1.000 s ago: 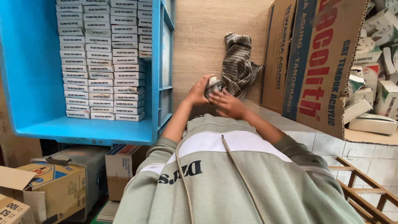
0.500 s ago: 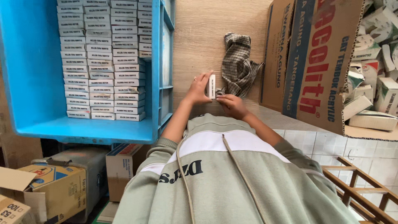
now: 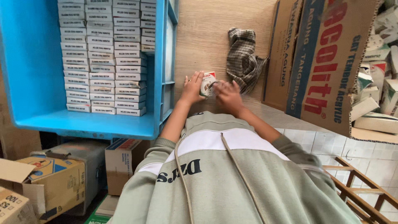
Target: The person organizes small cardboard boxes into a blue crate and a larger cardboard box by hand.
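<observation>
A small white carton with a red corner (image 3: pixel 207 83) stands upright on the wooden surface (image 3: pixel 207 37) between my hands. My left hand (image 3: pixel 192 88) grips its left side with the fingers spread upward. At the carton's right side is my right hand (image 3: pixel 227 96), blurred, with its fingers at the box's flap. Just left of them a blue plastic crate (image 3: pixel 29 74) holds several neat rows of matching small white cartons (image 3: pixel 101 58). My green and white hoodie fills the lower frame.
A crumpled checked cloth (image 3: pixel 243 60) lies right of my hands. A large brown cardboard box (image 3: pixel 327 62) leans at the right, with loose flat cartons (image 3: pixel 377 87) beyond it. Cardboard boxes (image 3: pixel 54 182) sit on the floor at lower left. A wooden frame (image 3: pixel 365 191) is at lower right.
The carton went from held in both hands to standing upright on the wood. My right hand moved up from below it to its right side.
</observation>
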